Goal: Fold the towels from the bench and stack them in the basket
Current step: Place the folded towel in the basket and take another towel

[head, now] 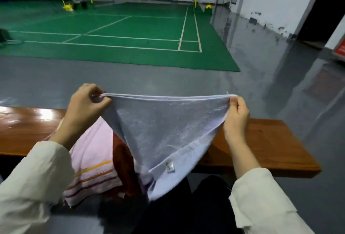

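Head view: the pale blue towel (164, 131) is held up over the wooden bench (261, 140), doubled, with its top edge pulled taut between both hands. One top corner is pinched tight in the curled fingers of the left hand (87, 103), and the other is pinched by the thumb and fingers of the right hand (236, 116). The rest is left hanging below the grips in a V, past the bench's front edge. A pink striped towel (93, 159) and a dark red towel (121, 159) are piled on the bench.
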The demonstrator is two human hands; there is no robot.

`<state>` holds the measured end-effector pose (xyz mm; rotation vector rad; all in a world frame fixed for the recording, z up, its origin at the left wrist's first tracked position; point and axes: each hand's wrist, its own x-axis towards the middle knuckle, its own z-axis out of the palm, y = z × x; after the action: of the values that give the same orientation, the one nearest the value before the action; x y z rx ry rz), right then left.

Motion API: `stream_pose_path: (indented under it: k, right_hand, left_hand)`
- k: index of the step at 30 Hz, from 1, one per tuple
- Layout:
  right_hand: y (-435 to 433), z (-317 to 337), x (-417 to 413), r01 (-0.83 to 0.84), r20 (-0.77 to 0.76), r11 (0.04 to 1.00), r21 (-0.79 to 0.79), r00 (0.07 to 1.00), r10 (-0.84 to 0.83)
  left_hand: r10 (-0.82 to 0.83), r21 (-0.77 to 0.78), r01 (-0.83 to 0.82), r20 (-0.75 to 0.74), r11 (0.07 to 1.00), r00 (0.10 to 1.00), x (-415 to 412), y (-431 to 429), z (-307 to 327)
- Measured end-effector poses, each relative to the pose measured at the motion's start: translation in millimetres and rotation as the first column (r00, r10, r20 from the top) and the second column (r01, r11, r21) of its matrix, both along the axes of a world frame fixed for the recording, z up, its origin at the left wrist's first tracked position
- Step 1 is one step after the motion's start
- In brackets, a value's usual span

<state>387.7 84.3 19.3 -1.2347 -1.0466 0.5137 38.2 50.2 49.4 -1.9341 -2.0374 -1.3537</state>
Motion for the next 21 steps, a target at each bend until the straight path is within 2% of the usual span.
stream_pose_path:
  k: [1,3,5,6,9,12,15,19,21]
  right_hand:
    - [3,9,2,0.01,0.0,1.0,0.004,1.0,-0.01]
    - [8,27,5,0.023,-0.014,1.0,0.001,1.0,-0.023]
    - [11,43,9,0.04,-0.04,0.999,-0.002,0.998,-0.04]
    - [12,50,11,0.056,-0.04,0.998,0.005,0.998,-0.056]
    - [12,69,19,0.09,0.023,0.996,0.023,0.996,-0.091]
    - [10,83,26,0.09,0.064,0.995,0.04,0.994,-0.092]
    - [11,98,29,0.073,0.042,0.995,0.068,0.996,-0.076]
    - [22,99,30,0.046,0.002,0.998,0.048,0.999,-0.046]
    - [30,93,29,0.011,-0.019,1.0,0.021,1.0,-0.011]
  left_hand:
    - [-0.003,0.008,0.002,0.179,1.0,0.984,7,4,8]
    - [-0.068,0.076,0.035,0.487,0.996,0.871,20,11,20]
    - [-0.128,0.161,0.035,0.622,0.986,0.773,28,15,29]
    - [-0.141,0.19,0.024,0.631,0.982,0.763,31,16,32]
    - [-0.142,0.245,0.014,0.517,0.969,0.844,38,21,44]
    - [-0.11,0.255,-0.001,0.42,0.967,0.901,42,22,59]
    - [-0.083,0.239,-0.004,0.351,0.971,0.933,39,24,71]
    - [-0.002,0.075,-0.023,0.316,0.997,0.949,30,35,70]
    - [0.0,0.012,-0.005,0.369,1.0,0.929,29,45,67]
